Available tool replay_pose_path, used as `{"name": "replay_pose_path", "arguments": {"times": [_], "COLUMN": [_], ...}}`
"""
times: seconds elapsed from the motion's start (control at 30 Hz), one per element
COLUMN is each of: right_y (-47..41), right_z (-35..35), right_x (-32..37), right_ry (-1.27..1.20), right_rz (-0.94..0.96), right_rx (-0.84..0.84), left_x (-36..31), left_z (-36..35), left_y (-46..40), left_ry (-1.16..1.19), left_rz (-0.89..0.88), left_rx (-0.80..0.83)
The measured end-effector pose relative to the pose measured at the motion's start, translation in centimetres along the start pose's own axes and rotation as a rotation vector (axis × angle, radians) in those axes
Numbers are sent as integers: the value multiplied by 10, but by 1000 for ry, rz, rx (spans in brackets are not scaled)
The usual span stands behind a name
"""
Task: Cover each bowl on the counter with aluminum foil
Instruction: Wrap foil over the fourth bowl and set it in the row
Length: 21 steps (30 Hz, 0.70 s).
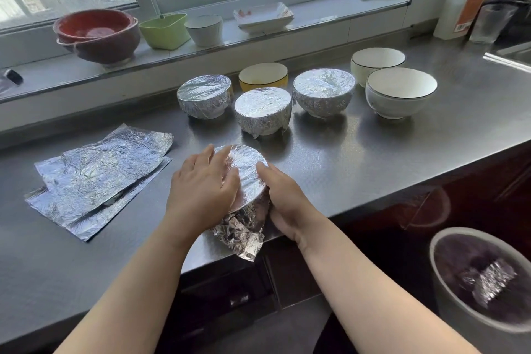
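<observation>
A bowl under a sheet of aluminum foil (pixel 247 169) stands near the counter's front edge. My left hand (pixel 202 190) lies flat on its foil top and left side. My right hand (pixel 283 195) presses the foil against its right side. A crumpled foil corner (pixel 240 234) hangs loose toward me. Behind it stand three foil-covered bowls (pixel 204 95) (pixel 263 109) (pixel 323 92). A yellow bowl (pixel 263 76) and two white bowls (pixel 377 62) (pixel 400 92) are uncovered. Spare foil sheets (pixel 97 178) lie flat at the left.
On the windowsill sit stacked red bowls (pixel 96 34), a green container (pixel 165 30), a white cup (pixel 204 29) and square plates (pixel 264 17). A bin (pixel 479 282) with crumpled foil stands on the floor at the right. A sink edge (pixel 511 57) is at far right.
</observation>
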State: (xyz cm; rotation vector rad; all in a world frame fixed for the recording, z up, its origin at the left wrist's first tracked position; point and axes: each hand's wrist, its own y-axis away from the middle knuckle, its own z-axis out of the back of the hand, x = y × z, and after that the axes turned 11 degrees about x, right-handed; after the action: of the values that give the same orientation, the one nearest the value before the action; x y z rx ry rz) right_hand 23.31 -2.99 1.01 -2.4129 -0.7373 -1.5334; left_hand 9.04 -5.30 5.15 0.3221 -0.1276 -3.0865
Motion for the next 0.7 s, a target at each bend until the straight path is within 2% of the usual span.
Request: {"name": "replay_pose_path", "arguments": {"times": [0.13,0.3,0.37,0.47,0.5,0.53,0.6,0.7], "right_y": [-4,-19,-28,-15,-10,-4,8,26], "right_z": [4,7,19,21,22,21,11,-19], "right_x": [4,13,14,33,37,41,45,43], "right_ry": [36,380,481,493,469,463,448,474], "right_rz": [-32,-20,-1,42,73,119,213,260], "right_rx": [59,-24,-51,-189,-225,-257,-294,-219], "left_x": [-4,-7,-3,-2,-1,2,13,25], "left_z": [-2,2,7,14,18,21,22,18], "left_y": [4,2,4,16,20,21,16,-2], "left_ry": [43,251,505,1083,1119,1020,644,227], "left_rz": [81,170,123,72,41,-7,-119,-207], "left_rx": [-20,6,-18,-164,-230,-283,-326,-188]}}
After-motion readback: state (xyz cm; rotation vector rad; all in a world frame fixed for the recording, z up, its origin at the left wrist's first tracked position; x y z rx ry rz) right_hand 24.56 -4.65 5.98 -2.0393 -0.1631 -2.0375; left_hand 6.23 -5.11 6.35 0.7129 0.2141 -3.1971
